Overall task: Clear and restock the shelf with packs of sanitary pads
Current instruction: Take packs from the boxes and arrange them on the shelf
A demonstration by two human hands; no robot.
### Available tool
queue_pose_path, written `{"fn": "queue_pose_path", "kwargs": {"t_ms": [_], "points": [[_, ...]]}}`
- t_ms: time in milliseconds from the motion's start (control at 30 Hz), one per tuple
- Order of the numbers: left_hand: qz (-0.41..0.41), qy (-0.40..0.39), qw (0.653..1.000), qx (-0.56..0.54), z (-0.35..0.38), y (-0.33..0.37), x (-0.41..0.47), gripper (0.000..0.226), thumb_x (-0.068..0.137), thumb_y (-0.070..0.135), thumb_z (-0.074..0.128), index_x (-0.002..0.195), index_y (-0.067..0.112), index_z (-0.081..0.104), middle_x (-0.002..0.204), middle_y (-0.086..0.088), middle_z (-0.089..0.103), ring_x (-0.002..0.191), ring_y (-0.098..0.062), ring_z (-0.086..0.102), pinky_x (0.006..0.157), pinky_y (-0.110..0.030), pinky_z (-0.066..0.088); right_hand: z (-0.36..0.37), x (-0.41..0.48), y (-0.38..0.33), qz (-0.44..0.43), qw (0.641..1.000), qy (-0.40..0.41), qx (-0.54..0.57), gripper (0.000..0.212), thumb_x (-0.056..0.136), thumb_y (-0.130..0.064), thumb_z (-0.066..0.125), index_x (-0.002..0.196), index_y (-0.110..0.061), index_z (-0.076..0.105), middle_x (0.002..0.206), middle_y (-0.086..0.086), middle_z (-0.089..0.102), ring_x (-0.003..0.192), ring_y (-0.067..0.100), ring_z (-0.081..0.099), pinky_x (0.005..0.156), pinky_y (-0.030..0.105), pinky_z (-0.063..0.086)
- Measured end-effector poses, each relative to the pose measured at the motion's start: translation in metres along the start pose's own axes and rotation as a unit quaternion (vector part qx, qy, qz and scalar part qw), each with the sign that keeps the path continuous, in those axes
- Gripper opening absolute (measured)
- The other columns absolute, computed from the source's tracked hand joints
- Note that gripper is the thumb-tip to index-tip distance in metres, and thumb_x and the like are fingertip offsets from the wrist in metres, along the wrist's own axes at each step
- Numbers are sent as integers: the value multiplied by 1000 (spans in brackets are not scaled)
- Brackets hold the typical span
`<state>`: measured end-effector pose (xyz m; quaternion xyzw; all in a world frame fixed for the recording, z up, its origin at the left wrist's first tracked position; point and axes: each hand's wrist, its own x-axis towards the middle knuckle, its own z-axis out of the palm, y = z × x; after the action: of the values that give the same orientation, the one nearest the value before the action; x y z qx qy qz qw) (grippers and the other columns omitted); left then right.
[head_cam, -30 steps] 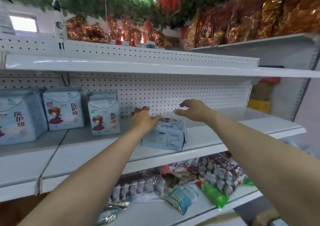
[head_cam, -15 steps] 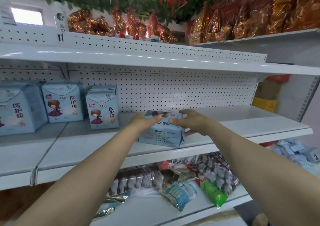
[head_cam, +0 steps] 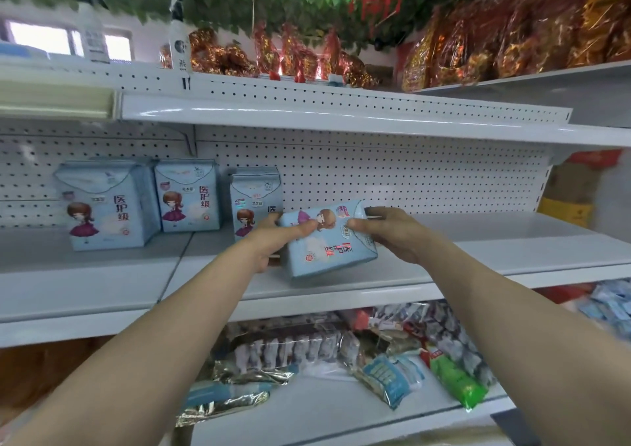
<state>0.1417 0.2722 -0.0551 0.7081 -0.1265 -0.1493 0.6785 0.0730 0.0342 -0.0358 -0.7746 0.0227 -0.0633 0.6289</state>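
The held pack of sanitary pads (head_cam: 329,242) is pale blue and turned on its side, so its printed girl and characters lie sideways, with the front face tilted up toward the camera. It sits over the middle part of the white shelf (head_cam: 478,251), just right of the standing packs; whether its low near corner touches the shelf cannot be told.

Both hands grasp it. The left hand (head_cam: 273,237) grips the left end, thumb laid across the front face and fingers hidden behind. The right hand (head_cam: 392,234) grips the right end, thumb pressed on the front near the top edge, fingers curled round the back. Both forearms reach forward and upward from the near corners, converging on the pack.

3 more packs stand upright to the left against the pegboard back (head_cam: 392,172): a wide one (head_cam: 106,206), a second (head_cam: 187,196), and a third (head_cam: 254,196) partly covered by the left hand and the held pack.

On the lower shelf (head_cam: 324,415) lie mixed snack packets, among them a green one (head_cam: 457,384).
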Motion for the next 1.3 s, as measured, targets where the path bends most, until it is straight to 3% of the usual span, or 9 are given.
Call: {"fn": "queue_pose_path", "kwargs": {"t_ms": [100,200,367,467,667,767,967,1100,1300], "points": [[-1,21,998,-51,-22,-5,-10,48,75,31,86,113,20,60,108,-4,75,100,-23,70,92,-45,55,28,-2,-5,23,999,-19,-29,53,83,-34,80,128,-14,63,118,3,74,110,21,69,88,30,54],[1,38,995,-96,-42,-11,-17,45,77,30,85,114,17,64,104,-4,76,97,-23,70,83,-40,56,52,1,-5,36,998,-31,-46,61,75,-50,83,127,-29,61,123,-6,70,115,16,62,92,36,52],[-18,21,993,-118,-69,-18,-31,26,83,26,80,101,15,65,98,-8,75,95,-25,69,79,-42,56,89,10,-19,-7,998,-3,68,56,79,-22,85,128,-14,58,116,6,75,108,24,71,85,34,59],[-35,22,997,-69,-86,-22,-34,34,80,29,82,102,16,59,98,-6,72,95,-22,66,74,-39,56,104,15,-28,-36,997,-4,73,59,76,-14,86,127,-11,57,113,6,75,102,22,73,80,33,60],[-10,1,994,111,-114,-29,-21,78,53,44,93,119,17,63,113,3,72,109,-17,63,97,-36,48,124,34,-38,-109,994,-24,-11,65,68,-6,91,125,-10,61,117,6,73,107,21,71,92,37,58],[10,-7,992,124,-116,-33,-14,67,70,21,90,128,18,58,117,4,69,106,-13,63,101,-34,48,130,40,-42,-124,989,-41,-65,63,71,-6,89,127,-15,61,117,-1,72,107,15,69,87,26,57],[23,11,984,174,-115,-39,4,66,64,32,94,123,19,65,118,3,71,111,-17,65,107,-41,47,130,54,-39,-118,989,-38,-80,64,71,-10,90,129,-17,62,116,-2,73,104,13,70,70,14,55],[26,30,983,179,-112,-40,15,65,56,43,94,112,23,70,112,6,73,107,-16,66,103,-41,50,128,65,-34,-119,991,-19,-54,63,73,-5,87,130,-17,63,119,3,71,107,18,69,80,23,57],[51,63,981,175,-106,-41,23,28,75,29,88,95,24,69,100,7,72,93,-10,66,83,-28,53,127,78,-18,-110,993,9,-31,67,75,3,83,135,-12,57,123,6,69,113,24,67,93,36,57]]}}
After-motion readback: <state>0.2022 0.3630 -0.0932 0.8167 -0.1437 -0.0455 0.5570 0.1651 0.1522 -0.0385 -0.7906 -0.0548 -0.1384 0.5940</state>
